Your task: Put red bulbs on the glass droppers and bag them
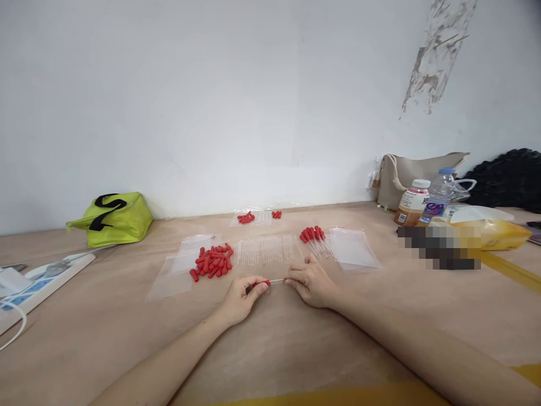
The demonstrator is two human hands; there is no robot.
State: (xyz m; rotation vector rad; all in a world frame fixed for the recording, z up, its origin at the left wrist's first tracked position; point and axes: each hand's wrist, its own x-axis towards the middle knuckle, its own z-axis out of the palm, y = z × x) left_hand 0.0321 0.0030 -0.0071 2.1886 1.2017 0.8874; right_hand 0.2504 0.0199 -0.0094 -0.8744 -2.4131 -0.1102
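Brown sheeting, on a table [274, 355]: the ground for all items below.

Lime-green bag [122, 220], black handles; far left.

Clear plastic bags [355, 248], flat; either side of the supplies.

Row of clear tubes [266, 250], thin, laid side by side beyond the hands.

Right hand [310, 282]: thumb and fingers closed on the end of a slender tube [276, 281].

Left hand [240, 299]: thumb and forefinger pinching a red bulb [267, 283].

Loose red bulbs [213, 262], heaped left of the row.

Bulb-topped tubes [313, 234], a bunch right of the row.

Slender tube, held level between both hands, low above the sheeting or resting on it, cannot tell which; probably light, stiff, slick and breakable if bent; best held near the bulb, pushed straight.

Red bulb, at its left end; probably soft, grippy rubber; best pinched by its neck. Depth of fit hidden.
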